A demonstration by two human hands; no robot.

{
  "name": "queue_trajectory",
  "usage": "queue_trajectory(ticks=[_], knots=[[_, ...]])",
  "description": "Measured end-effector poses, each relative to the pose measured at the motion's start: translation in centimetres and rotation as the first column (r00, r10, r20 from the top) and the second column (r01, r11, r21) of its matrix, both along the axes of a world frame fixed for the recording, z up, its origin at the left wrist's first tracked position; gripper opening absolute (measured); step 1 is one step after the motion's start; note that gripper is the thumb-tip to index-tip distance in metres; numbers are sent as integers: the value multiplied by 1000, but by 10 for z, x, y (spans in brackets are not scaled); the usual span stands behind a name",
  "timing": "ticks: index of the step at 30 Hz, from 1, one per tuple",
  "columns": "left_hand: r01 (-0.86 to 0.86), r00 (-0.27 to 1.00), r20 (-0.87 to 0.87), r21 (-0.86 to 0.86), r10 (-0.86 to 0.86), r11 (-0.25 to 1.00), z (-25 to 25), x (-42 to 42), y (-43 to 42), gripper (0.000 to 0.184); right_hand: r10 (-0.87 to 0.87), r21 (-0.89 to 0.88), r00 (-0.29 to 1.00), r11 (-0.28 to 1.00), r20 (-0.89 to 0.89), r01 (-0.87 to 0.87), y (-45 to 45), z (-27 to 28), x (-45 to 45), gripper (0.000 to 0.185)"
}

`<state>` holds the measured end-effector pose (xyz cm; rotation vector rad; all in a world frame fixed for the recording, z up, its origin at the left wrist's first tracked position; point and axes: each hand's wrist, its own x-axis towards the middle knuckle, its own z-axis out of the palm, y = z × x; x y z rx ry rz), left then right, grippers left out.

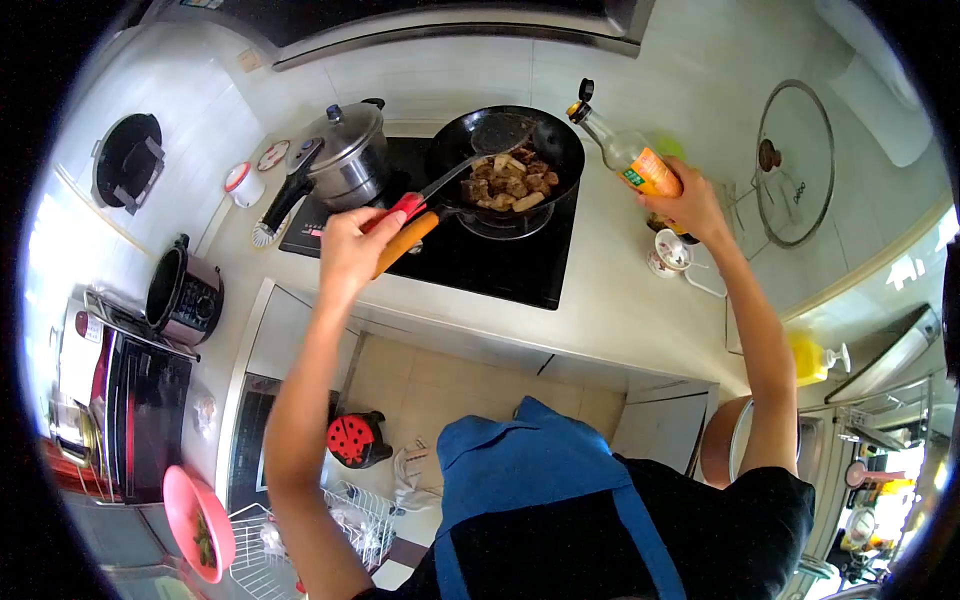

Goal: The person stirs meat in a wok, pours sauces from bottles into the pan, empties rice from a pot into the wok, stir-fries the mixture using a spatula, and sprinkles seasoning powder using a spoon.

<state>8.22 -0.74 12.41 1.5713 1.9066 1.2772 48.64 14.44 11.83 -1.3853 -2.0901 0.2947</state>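
Note:
My left hand (350, 245) is closed around the red handle of a dark spatula (452, 178), right beside the wok's orange-brown handle (405, 245). The spatula's broad head rests inside the black wok (570, 150), over chunks of browned meat (510, 180) and paler pieces. To the right, my right hand (695, 210) grips a glass bottle (622, 150) with an orange label. Its black flip cap stands open, and the neck tilts up and left toward the wok. No liquid stream is visible from the mouth.
A pressure cooker (345, 160) stands left of the wok on the black cooktop (510, 275). A small patterned cup (668, 255) sits below my right hand. A glass lid (800, 200) leans at the right wall. A pink basin (185, 520) and rice cooker (185, 295) are at left.

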Motion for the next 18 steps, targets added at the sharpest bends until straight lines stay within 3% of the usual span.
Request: queue_trajectory(ticks=[1, 7, 18], knots=[[11, 999, -48, -15, -11, 1000, 6, -8, 1, 32, -2, 87, 998, 996, 61, -3, 7, -1, 0, 70], [36, 993, -107, -113, -49, 993, 34, -17, -1, 33, -51, 70, 973, 997, 226, 35, 20, 12, -14, 71], [102, 991, -79, -76, -108, 992, 35, -21, 9, 31, -4, 87, 950, 996, 312, -24, 25, 25, -28, 66]])
